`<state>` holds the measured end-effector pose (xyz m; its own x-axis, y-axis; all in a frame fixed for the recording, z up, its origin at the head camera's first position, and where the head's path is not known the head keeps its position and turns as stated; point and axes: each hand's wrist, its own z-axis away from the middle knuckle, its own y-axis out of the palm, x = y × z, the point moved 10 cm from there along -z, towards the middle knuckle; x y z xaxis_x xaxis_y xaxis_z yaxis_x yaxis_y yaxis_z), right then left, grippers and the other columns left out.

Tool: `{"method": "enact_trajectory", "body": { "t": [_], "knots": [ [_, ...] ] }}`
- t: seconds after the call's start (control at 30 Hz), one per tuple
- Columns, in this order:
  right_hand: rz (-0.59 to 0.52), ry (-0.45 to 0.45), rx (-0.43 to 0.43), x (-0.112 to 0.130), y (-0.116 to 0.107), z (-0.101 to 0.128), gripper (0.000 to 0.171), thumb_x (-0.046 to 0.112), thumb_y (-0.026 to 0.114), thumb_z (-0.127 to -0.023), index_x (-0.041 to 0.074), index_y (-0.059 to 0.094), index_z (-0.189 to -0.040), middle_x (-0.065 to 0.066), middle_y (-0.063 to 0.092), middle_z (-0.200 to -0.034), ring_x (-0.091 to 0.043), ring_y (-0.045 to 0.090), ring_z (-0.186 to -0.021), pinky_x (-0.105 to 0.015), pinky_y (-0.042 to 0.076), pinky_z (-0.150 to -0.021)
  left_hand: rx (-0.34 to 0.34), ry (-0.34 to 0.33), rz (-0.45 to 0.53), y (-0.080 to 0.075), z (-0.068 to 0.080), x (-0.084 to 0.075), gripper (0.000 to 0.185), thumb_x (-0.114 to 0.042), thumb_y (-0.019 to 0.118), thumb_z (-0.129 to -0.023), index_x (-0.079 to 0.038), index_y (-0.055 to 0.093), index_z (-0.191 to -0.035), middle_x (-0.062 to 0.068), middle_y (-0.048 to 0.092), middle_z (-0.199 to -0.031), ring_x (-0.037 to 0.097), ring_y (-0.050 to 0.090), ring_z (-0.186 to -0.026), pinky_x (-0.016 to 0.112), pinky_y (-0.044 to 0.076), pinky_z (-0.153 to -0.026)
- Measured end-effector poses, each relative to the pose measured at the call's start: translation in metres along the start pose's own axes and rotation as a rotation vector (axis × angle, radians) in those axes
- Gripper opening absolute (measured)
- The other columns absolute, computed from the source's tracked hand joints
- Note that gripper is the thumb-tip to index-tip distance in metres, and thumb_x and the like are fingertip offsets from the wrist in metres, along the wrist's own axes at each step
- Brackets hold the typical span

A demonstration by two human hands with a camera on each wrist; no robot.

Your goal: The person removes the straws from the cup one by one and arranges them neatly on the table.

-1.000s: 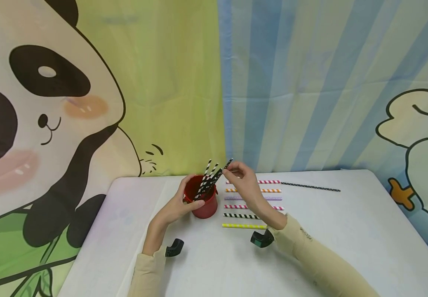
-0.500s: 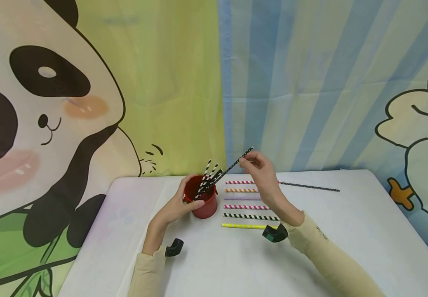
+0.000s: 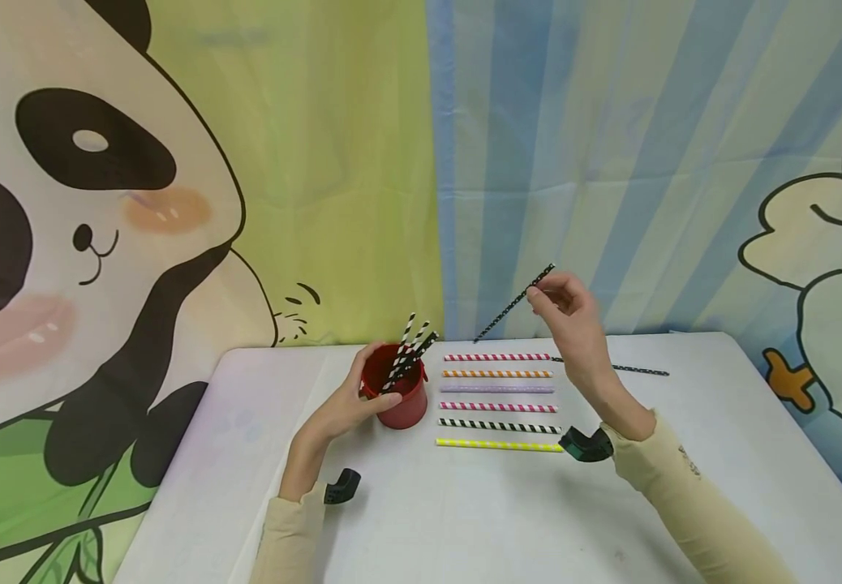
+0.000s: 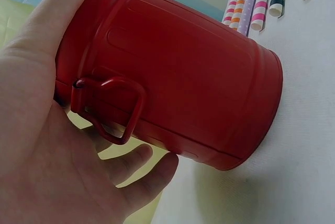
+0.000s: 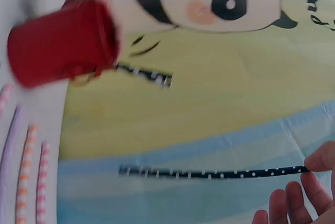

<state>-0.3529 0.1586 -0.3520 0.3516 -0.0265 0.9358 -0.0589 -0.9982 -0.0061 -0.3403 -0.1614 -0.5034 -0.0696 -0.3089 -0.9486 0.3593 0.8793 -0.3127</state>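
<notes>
The right hand (image 3: 570, 312) pinched a black white-dotted paper straw (image 3: 512, 304) aloft, at two o'clock from the red metal bucket (image 3: 397, 397), which the left hand (image 3: 351, 401) gripped.

head view overlooks table (image 3: 465, 519); wrist views close

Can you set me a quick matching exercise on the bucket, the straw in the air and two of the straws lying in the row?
Things:
1. red metal bucket
2. black white-dotted paper straw
3. plain yellow paper straw
4. red-and-white striped paper straw

States:
A. farthest straw in the row
B. held by the left hand
C. nearest straw in the row
D. pinched in the air by the right hand

Pairs: 1-B, 2-D, 3-C, 4-A
</notes>
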Motion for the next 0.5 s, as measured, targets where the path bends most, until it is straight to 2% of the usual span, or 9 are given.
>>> {"method": "enact_trajectory", "body": {
  "t": [0.1, 0.2, 0.4, 0.5],
  "knots": [
    [0.165, -0.104, -0.003, 0.006, -0.008, 0.002, 0.019, 0.018, 0.066, -0.097, 0.004, 0.063, -0.11, 0.001, 0.063, -0.105, -0.009, 0.061, -0.096, -0.02, 0.049, -0.087, 0.003, 0.002, 0.009, 0.0, 0.0, 0.0, 0.091, -0.031, 0.076, -0.089, -0.033, 0.016, -0.157, -0.001, 0.032, -0.157, 0.028, 0.028, -0.148, 0.06, 0.031, -0.116],
    [0.353, -0.23, 0.021, 0.01, -0.012, 0.005, 0.014, 0.012, 0.066, -0.096, 0.004, 0.065, -0.108, -0.004, 0.064, -0.106, -0.012, 0.06, -0.097, -0.023, 0.048, -0.086, 0.006, 0.006, 0.017, 0.0, 0.0, 0.0, 0.09, -0.03, 0.076, -0.089, -0.035, 0.017, -0.156, -0.001, 0.032, -0.157, 0.028, 0.028, -0.148, 0.06, 0.031, -0.116],
    [0.843, -0.513, 0.182, 0.004, -0.003, 0.014, 0.012, 0.005, 0.07, -0.088, 0.008, 0.065, -0.098, -0.008, 0.063, -0.097, -0.025, 0.059, -0.087, -0.039, 0.049, -0.076, 0.006, 0.011, 0.02, 0.0, 0.0, 0.001, 0.092, -0.03, 0.076, -0.089, -0.03, 0.015, -0.158, 0.0, 0.031, -0.157, 0.029, 0.028, -0.147, 0.06, 0.034, -0.114],
    [1.014, -0.596, 0.276, -0.01, -0.001, 0.021, 0.011, 0.004, 0.07, -0.085, 0.008, 0.063, -0.094, -0.008, 0.061, -0.09, -0.025, 0.057, -0.077, -0.04, 0.047, -0.068, 0.008, 0.011, 0.017, 0.001, -0.001, 0.001, 0.092, -0.03, 0.076, -0.089, -0.029, 0.015, -0.158, 0.0, 0.031, -0.156, 0.029, 0.028, -0.147, 0.06, 0.034, -0.114]
  ]
}}
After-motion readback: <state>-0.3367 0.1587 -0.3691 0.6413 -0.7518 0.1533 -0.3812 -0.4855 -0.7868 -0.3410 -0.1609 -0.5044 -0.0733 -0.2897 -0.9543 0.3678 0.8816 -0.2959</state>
